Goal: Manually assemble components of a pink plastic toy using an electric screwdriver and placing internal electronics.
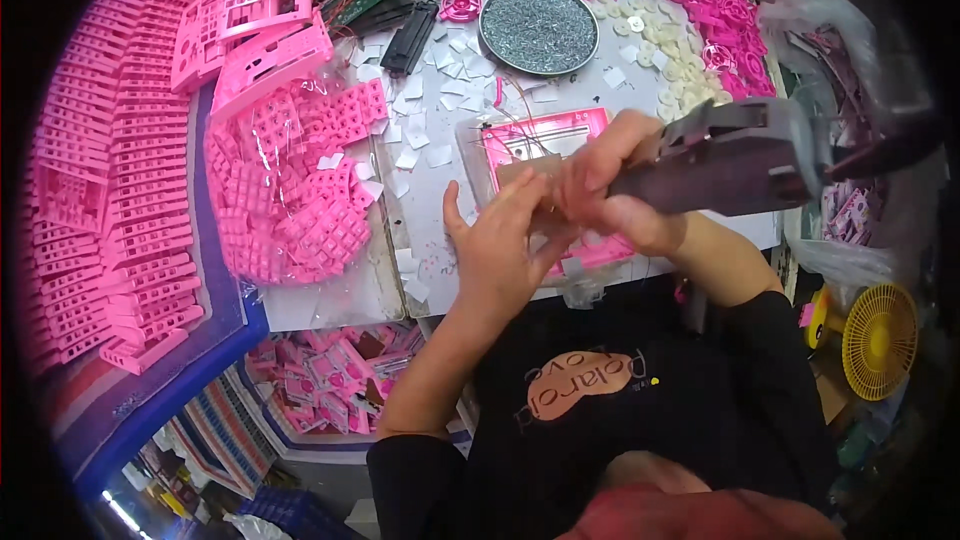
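My right hand (625, 190) is wrapped round a dark grey power screwdriver (730, 160), which lies nearly level and points left. Its tip is hidden among my fingers. My left hand (505, 240) meets it there, thumb and forefinger closing in a pinch and the little finger sticking out. What that pinch holds, if anything, cannot be made out. Beneath both hands lies a pink plastic housing (590, 121) with thin wires and a brownish flat piece (525, 170) inside, partly covered by my fingers.
Beyond the housing stands a round tray of small screws (538, 28). White paper bits (437, 155) are scattered left of it, cream discs (650, 35) right. Pink keypad parts (290, 190) in clear plastic and stacked pink pieces (150, 200) fill the left. A yellow fan (880, 340) stands lower right.
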A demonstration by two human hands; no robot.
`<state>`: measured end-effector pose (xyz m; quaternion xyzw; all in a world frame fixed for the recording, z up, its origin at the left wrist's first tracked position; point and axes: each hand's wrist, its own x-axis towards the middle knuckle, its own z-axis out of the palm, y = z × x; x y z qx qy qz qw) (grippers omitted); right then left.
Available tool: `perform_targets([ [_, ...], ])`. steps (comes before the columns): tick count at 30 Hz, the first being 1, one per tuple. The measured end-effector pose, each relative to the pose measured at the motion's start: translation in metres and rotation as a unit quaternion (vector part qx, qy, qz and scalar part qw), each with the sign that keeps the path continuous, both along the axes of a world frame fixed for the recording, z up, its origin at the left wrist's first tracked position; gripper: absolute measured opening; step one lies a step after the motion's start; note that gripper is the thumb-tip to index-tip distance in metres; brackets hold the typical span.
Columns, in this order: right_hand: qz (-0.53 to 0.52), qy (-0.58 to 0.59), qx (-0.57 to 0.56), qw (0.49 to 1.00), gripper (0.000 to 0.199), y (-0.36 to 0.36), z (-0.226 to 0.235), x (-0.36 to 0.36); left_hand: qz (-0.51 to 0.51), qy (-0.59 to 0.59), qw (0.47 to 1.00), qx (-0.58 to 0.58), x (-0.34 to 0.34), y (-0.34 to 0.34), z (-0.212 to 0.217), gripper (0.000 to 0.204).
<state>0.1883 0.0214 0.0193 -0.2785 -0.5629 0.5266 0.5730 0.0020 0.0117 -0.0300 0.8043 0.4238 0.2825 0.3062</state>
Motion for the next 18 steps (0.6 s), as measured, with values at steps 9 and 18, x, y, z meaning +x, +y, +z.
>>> perform_targets([
  [9, 0.007, -0.059, -0.016, 0.998, 0.023, 0.021, -0.004, 0.008, -0.091, 0.117, 0.981, 0.126, -0.007, 0.005, 0.008, 0.043],
  [18, 0.034, -0.168, 0.003, 0.985, 0.024, 0.028, -0.005, 0.003, -0.098, 0.114, 0.984, 0.098, -0.004, 0.009, 0.021, 0.033],
])
